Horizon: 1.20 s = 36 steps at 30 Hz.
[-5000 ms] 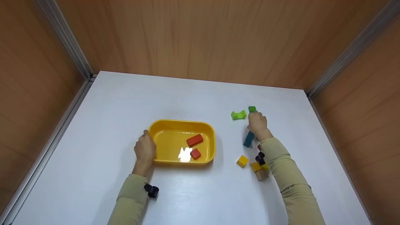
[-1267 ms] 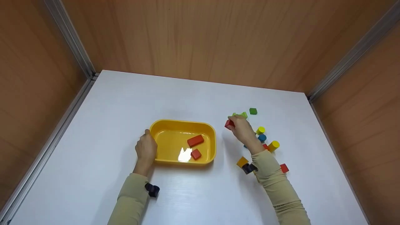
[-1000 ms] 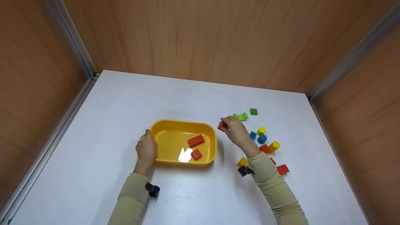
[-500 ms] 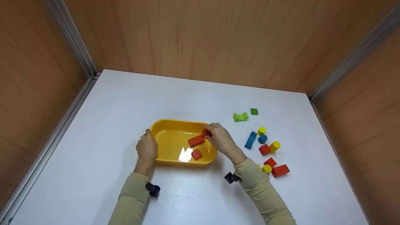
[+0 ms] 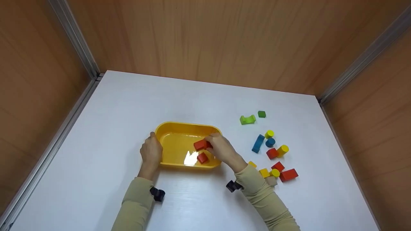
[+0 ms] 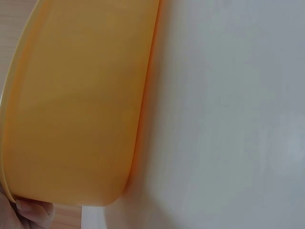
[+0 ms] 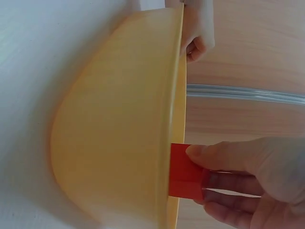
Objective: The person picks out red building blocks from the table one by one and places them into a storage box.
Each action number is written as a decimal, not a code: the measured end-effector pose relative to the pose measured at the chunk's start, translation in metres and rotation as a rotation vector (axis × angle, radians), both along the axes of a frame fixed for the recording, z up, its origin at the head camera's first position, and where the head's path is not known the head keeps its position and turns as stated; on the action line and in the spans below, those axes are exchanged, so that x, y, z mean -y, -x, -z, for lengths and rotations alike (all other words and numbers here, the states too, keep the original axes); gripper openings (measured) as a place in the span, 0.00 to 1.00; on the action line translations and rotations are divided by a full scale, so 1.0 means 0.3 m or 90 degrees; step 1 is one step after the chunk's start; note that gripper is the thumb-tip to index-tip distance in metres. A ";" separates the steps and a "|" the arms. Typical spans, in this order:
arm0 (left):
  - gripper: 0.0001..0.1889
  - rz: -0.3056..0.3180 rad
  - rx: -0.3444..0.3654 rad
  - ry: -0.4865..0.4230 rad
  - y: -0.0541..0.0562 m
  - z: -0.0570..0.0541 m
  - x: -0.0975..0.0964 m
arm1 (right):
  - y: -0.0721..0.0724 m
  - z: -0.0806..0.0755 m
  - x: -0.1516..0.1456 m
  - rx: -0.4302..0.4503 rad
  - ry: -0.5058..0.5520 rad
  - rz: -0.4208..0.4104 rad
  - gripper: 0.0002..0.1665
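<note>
My left hand grips the left rim of a yellow plastic tub, its fingertips also showing at the rim in the left wrist view. With thumb and fingers my right hand pinches a red block and holds it partly below the tub's right rim. Inside the tub lie a red oblong block and a red cube. In the head view the held block is mostly covered by the right hand and overlaps the oblong one.
Right of the tub lie a light green arched block, a green block, a blue oblong block, a blue cylinder, yellow cylinders, several red blocks, yellow cubes and a plain wooden block. Wooden walls surround the white table.
My right hand has moved from among the blocks leftward, carrying a red block over the tub's right rim and down into it. My left hand stays on the left rim.
</note>
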<state>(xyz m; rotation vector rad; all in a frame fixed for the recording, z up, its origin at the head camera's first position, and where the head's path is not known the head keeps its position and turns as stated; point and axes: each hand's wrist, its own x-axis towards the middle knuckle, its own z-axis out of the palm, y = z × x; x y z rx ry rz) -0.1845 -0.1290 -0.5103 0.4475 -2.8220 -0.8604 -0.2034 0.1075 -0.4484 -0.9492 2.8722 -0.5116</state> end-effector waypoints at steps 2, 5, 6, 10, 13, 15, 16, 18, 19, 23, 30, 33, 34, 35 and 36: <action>0.10 0.001 -0.001 -0.001 0.000 0.001 0.001 | 0.002 0.008 -0.002 0.005 -0.009 -0.005 0.14; 0.10 0.004 -0.004 0.000 0.000 0.000 0.001 | 0.006 0.022 -0.005 0.007 -0.024 -0.015 0.11; 0.09 0.005 -0.007 0.000 -0.001 0.000 0.001 | 0.007 0.027 -0.007 0.005 -0.032 -0.017 0.10; 0.08 0.012 -0.029 0.003 -0.004 0.002 0.001 | 0.014 0.045 -0.013 -0.012 -0.064 -0.022 0.08; 0.07 0.018 -0.051 0.009 -0.008 0.004 0.001 | 0.019 0.060 -0.016 -0.016 -0.078 -0.026 0.06; 0.07 0.021 -0.060 0.011 -0.010 0.005 0.001 | 0.022 0.069 -0.017 -0.015 -0.080 -0.029 0.05; 0.07 0.022 -0.063 0.012 -0.010 0.006 0.002 | 0.023 0.073 -0.017 -0.015 -0.080 -0.030 0.04; 0.07 0.021 -0.059 0.014 -0.010 0.006 0.002 | 0.026 0.079 -0.016 -0.011 -0.080 -0.031 0.04; 0.07 0.021 -0.054 0.014 -0.009 0.007 0.002 | 0.028 0.082 -0.016 -0.009 -0.081 -0.031 0.04; 0.08 0.016 -0.032 0.015 -0.005 0.007 0.003 | 0.036 0.089 -0.014 0.013 -0.092 -0.022 0.03; 0.08 0.011 -0.018 0.010 -0.003 0.005 0.002 | 0.042 0.104 -0.009 0.027 -0.102 -0.017 0.04; 0.09 0.010 -0.018 0.010 -0.003 0.005 0.002 | 0.041 0.103 -0.007 0.027 -0.105 -0.014 0.05; 0.09 0.009 -0.016 0.010 -0.002 0.005 0.002 | 0.040 0.103 -0.007 0.030 -0.106 -0.013 0.06; 0.09 0.009 -0.014 0.010 -0.002 0.005 0.002 | 0.039 0.103 -0.006 0.029 -0.106 -0.013 0.06; 0.09 0.009 -0.012 0.009 -0.002 0.004 0.002 | 0.039 0.103 -0.006 0.032 -0.105 -0.012 0.07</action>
